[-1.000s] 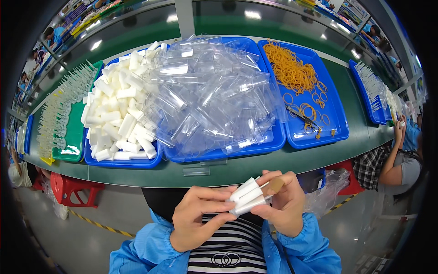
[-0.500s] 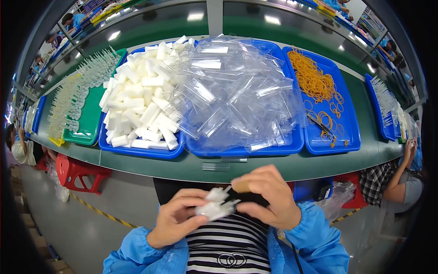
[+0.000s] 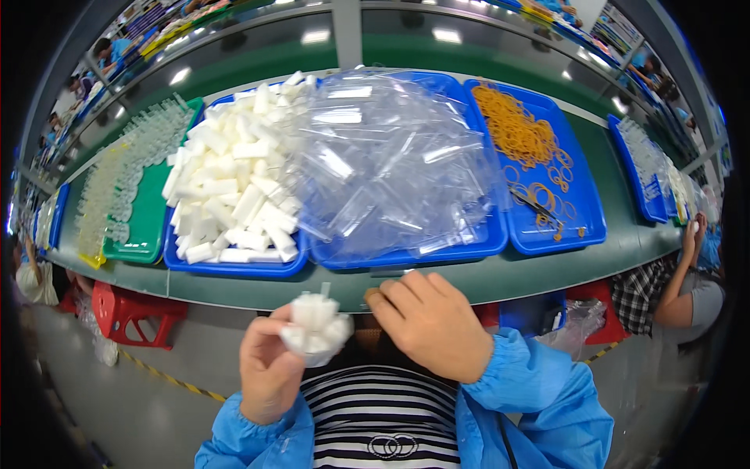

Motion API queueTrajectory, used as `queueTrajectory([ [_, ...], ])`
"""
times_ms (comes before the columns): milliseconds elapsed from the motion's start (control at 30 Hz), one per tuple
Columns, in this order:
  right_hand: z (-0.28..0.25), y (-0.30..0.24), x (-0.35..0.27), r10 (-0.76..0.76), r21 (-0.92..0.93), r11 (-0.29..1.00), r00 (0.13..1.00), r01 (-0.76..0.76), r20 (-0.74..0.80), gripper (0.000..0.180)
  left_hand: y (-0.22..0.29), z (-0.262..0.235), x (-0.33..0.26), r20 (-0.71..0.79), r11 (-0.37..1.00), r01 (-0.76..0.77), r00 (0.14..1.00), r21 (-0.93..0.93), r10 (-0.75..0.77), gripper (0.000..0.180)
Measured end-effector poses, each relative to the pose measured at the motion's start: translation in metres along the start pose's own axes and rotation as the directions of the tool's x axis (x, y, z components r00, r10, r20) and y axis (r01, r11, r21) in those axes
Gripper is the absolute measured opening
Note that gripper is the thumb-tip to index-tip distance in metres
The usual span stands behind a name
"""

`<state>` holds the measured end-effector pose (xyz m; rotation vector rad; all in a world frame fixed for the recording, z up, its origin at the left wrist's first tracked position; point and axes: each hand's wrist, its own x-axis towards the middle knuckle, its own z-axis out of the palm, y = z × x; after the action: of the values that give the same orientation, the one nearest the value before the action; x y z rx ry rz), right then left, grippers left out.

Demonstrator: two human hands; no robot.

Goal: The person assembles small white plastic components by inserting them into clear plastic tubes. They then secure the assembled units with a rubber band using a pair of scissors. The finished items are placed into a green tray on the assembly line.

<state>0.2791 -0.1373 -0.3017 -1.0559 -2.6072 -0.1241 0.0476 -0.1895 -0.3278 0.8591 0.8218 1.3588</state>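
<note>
In my left hand (image 3: 269,363) is a small cluster of white plastic pieces (image 3: 316,328), its parts fanned out and a thin clear stem pointing up. Thumb and fingers close around its left side. My right hand (image 3: 430,324) is at the table's front edge, back upward, with its fingers bent and close together. A brown covering sits on one fingertip. The palm hides whatever those fingers hold. Just beyond them a flat clear plastic piece (image 3: 391,273) lies on the table, partly covered by the hand.
Blue trays hold white foam-like blocks (image 3: 234,187), clear plastic sleeves (image 3: 398,164) and orange rubber bands (image 3: 512,125) with dark-handled scissors (image 3: 533,205). A green tray (image 3: 144,248) with slender clear parts stands left. A red stool (image 3: 139,313) is below; people sit at both sides.
My hands have moved apart. The left has shifted left with the white cluster, turning it upright. The right has left the cluster and reached forward to the table edge, palm down.
</note>
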Motion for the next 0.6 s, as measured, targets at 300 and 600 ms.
queueTrajectory([
  [300,-0.032,0.018,-0.027,0.603,0.833,0.459,0.797,-0.309,-0.037,0.044,0.004,0.036,0.017,0.238,0.959,-0.132,0.969,0.249,0.071,0.032],
  [600,-0.027,0.012,-0.029,0.653,0.982,0.077,0.753,-0.171,0.080,0.042,-0.011,0.064,0.022,0.245,0.915,-0.174,0.966,0.365,0.086,0.031],
])
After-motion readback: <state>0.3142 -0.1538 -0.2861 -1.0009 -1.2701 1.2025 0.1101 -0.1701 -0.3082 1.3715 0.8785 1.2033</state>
